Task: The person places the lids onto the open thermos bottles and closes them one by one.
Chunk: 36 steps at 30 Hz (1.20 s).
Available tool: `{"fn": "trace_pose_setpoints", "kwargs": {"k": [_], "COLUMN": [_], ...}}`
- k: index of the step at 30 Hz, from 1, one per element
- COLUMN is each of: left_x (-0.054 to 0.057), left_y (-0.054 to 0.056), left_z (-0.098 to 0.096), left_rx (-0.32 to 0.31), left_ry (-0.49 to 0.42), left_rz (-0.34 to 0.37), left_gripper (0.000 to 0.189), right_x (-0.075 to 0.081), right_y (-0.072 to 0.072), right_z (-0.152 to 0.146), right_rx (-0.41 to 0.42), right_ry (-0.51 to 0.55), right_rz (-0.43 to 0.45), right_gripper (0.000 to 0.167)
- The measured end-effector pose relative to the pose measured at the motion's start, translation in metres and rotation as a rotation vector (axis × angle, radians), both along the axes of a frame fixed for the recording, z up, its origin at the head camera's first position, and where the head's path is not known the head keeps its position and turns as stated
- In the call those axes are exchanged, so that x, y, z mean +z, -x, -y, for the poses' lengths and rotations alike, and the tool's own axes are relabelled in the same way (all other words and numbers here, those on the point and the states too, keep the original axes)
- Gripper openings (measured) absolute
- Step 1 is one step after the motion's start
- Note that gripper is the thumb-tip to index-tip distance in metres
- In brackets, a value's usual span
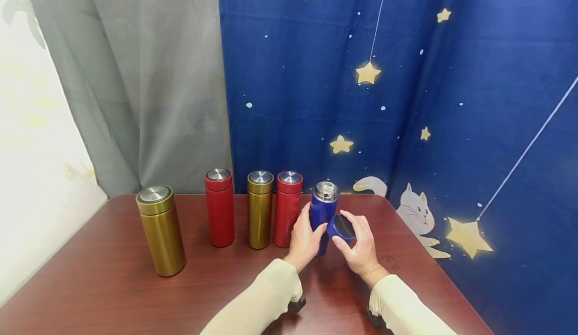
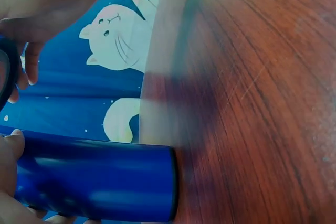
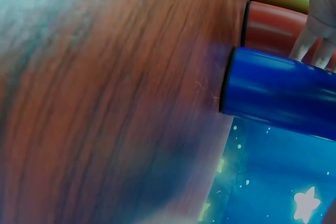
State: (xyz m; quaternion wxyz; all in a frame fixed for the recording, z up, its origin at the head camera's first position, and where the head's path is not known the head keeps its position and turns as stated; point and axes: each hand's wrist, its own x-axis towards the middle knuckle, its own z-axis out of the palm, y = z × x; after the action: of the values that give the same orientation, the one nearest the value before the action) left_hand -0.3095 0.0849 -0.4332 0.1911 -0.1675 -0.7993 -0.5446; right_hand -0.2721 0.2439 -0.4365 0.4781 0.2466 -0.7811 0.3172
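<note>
A blue thermos bottle [image 1: 323, 209] stands upright on the table, its silvery mouth uncovered. My left hand [image 1: 305, 239] grips its body from the left side; in the left wrist view the thumb and fingers wrap around the blue thermos [image 2: 105, 177]. Just in front and to the right of the bottle, my right hand [image 1: 362, 244] holds the blue lid [image 1: 341, 226] between thumb and fingers, its dark top tilted toward me. The right wrist view shows the lower part of the blue bottle [image 3: 283, 90], with left-hand fingers behind it; the lid is out of that view.
Left of the blue bottle stand a red thermos [image 1: 288, 209], a gold thermos [image 1: 260, 212] and another red thermos [image 1: 220, 209], all lidded. A gold thermos [image 1: 162, 234] stands nearer on the left. Behind the brown table [image 1: 113, 295] hang grey and blue curtains [image 1: 307, 99].
</note>
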Motion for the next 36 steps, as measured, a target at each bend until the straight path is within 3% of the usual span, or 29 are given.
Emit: {"fn": "trace_pose_setpoints", "kwargs": {"k": [4,9,16,19,23,27,31,36], "left_x": [0.0,-0.001,-0.001,0.001,0.004,0.006,0.007,0.006], "left_y": [-0.004,-0.006,-0.009,-0.01,-0.011,-0.01,-0.009,-0.008], "left_z": [0.001,0.004,0.008,0.011,0.014,0.016,0.018,0.02], "left_rx": [-0.031,-0.05,-0.074,-0.069,-0.052,-0.045,-0.035,-0.058], "left_ry": [-0.009,-0.015,-0.013,-0.002,0.019,0.051,0.099,0.089], "left_rz": [0.009,-0.002,0.001,0.015,0.025,0.022,0.007,-0.013], "left_gripper": [0.07,0.069,0.069,0.07,0.074,0.078,0.078,0.076], "right_x": [0.002,0.004,0.039,0.042,0.042,0.033,0.026,0.029], "right_y": [0.001,0.003,-0.025,-0.024,-0.017,-0.001,0.012,0.017], "right_z": [0.002,0.006,0.035,0.038,0.04,0.035,0.031,0.033], "right_rx": [-0.009,0.005,0.052,0.051,0.041,0.037,0.026,0.028], "right_ry": [0.04,0.093,0.149,0.154,0.149,0.15,0.148,0.156], "right_rz": [-0.059,-0.072,-0.125,-0.151,-0.206,-0.229,-0.192,-0.15], "right_gripper": [0.059,0.061,0.055,0.055,0.055,0.063,0.067,0.064]}}
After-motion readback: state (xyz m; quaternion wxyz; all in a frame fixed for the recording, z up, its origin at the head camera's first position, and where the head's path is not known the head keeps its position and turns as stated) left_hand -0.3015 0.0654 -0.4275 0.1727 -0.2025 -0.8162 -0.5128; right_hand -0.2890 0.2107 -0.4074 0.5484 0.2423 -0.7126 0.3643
